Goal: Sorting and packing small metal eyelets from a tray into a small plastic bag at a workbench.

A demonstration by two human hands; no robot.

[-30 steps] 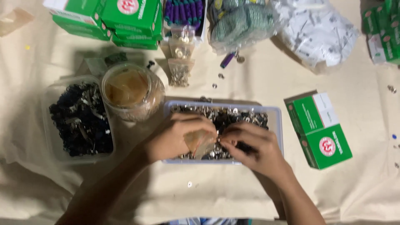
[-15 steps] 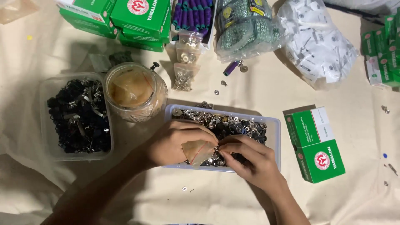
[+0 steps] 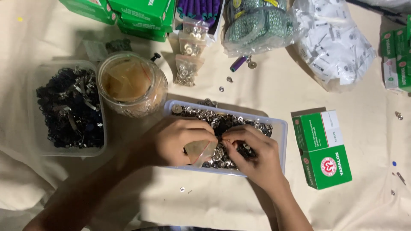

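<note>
A small clear plastic bag sat at the centre of the frame, pinched at its mouth by the left hand, fingers curled around its crinkled film. The right hand met it just beside, fingertips pressed together on something tiny at the bag's opening; what it was could not be told. Both hands hovered over a shallow rectangular clear tray heaped with shiny round metal snaps.

Left of the tray stood a round glass jar stuffed with folded clear bags, tinted amber. Further left, a square clear tub held a tangle of dark pieces and metal clips. To the right lay a green and white cardboard box, flat on the cream cloth covering the counter. Near the top centre were three small filled bags of snaps, with a few loose snaps scattered nearby. Along the top edge lay more green boxes, purple tubes, and a glossy bag of white pieces.
</note>
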